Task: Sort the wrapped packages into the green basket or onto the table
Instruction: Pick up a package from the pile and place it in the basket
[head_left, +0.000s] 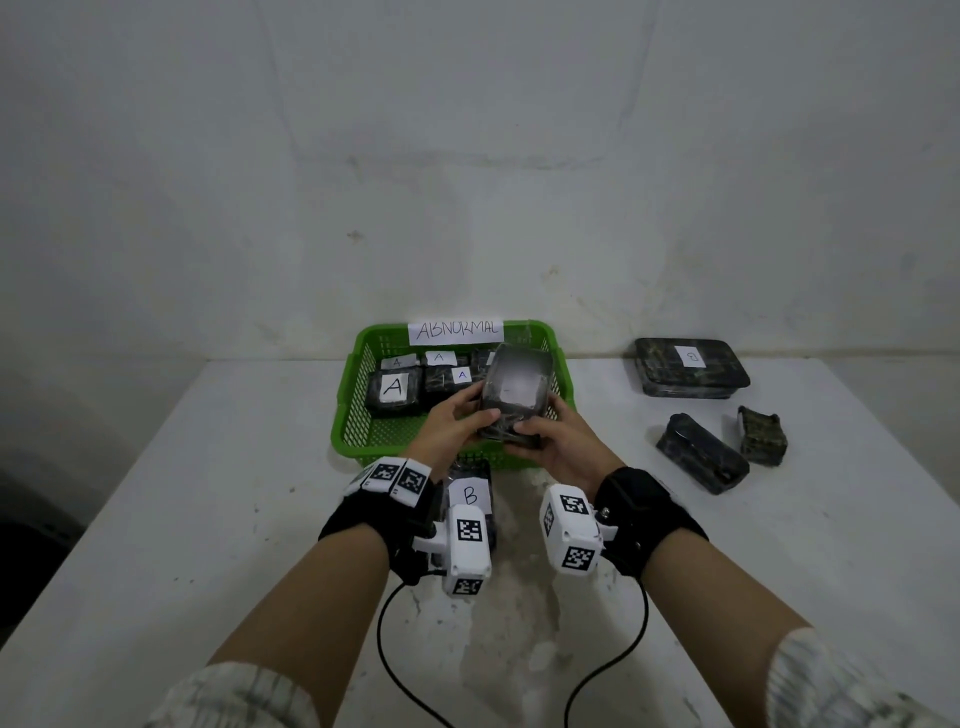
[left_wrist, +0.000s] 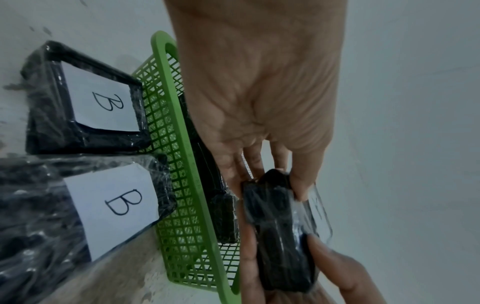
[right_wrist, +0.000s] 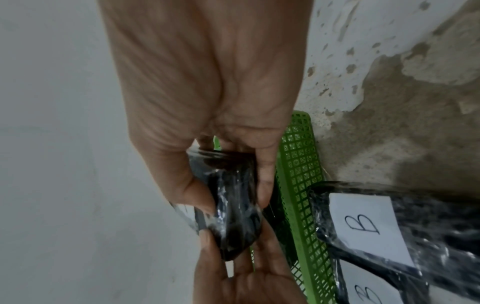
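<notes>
Both hands hold one dark film-wrapped package (head_left: 514, 397) tilted up over the near half of the green basket (head_left: 353, 415). My left hand (head_left: 457, 421) grips its left lower corner, thumb on top. On its right side my right hand (head_left: 545, 434) grips it the same way. Its white label is blurred and I cannot read it. In the left wrist view the package (left_wrist: 280, 236) sits between thumb and fingers; the right wrist view shows the package (right_wrist: 233, 209) likewise pinched. Several packages marked A (head_left: 393, 392) lie in the basket, which carries an ABNORMAL sign (head_left: 455, 330).
Two packages marked B (left_wrist: 109, 211) lie on the table in front of the basket, under my left wrist. At the right of the white table (head_left: 208, 493) rest a large flat package (head_left: 688, 366) and two smaller ones (head_left: 701, 452). A wall stands close behind.
</notes>
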